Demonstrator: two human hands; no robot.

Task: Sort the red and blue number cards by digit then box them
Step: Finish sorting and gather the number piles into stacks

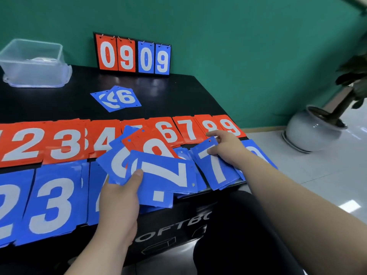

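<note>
Red number cards (63,144) lie in a row across the black table, piles showing 2, 3, 4, 6, 7, 8 and 9. A row of blue number cards (49,201) lies in front, showing 2 and 3. My left hand (121,197) grips a fanned bunch of cards (158,175), blue ones with a red one between them; a blue 7 faces up on top. My right hand (226,147) rests on a blue 7 card (216,169), fingers curled at its top edge, on the blue 7 pile near the table's right end.
A clear plastic box (33,64) stands at the back left. A flip scoreboard (133,54) reading 0909 stands against the green wall. Loose blue cards (117,98), a 6 on top, lie mid-table. A potted plant (317,126) stands on the floor at right.
</note>
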